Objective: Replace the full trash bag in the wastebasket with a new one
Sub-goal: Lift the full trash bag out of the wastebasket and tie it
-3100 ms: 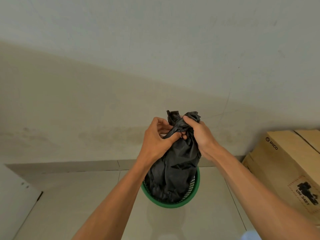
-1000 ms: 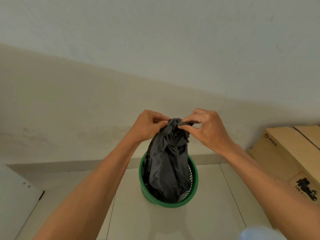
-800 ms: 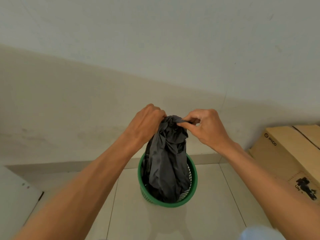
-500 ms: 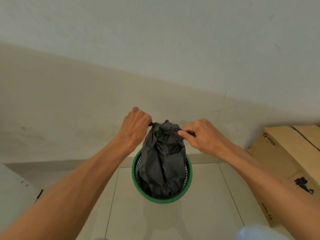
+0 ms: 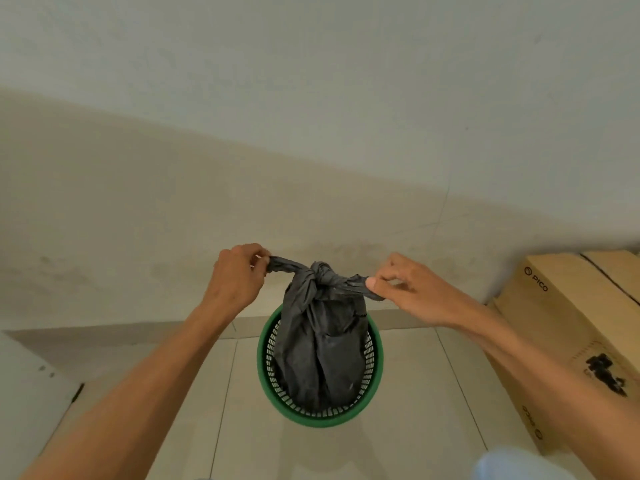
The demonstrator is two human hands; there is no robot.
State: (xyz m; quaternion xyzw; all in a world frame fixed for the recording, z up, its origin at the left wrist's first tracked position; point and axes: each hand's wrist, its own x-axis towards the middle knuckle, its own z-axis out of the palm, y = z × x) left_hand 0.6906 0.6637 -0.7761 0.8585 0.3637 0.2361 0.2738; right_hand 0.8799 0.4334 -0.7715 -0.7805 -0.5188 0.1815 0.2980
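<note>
Nearest you, the round green plastic mesh wastebasket (image 5: 320, 420) stands on the pale tiled floor (image 5: 433, 393). The full black plastic trash bag (image 5: 322, 348) sits inside it, its body rising straight up out of the rim. Above the wastebasket, your hands flank the bag's knot (image 5: 320, 271). Your left hand (image 5: 239, 277) is clenched round one twisted tail (image 5: 284, 265) on the left, and your right hand (image 5: 412, 292) pinches the other tail (image 5: 351, 283) between thumb and fingers. The tails run side to side, across the bag's upright long axis, with both hands about equally near the knot. Lifting looks next, so pull straight up, clear of the rim. Right of the wastebasket lies a brown cardboard box (image 5: 568, 327). Beyond the wastebasket is the plain wall (image 5: 311, 133).
</note>
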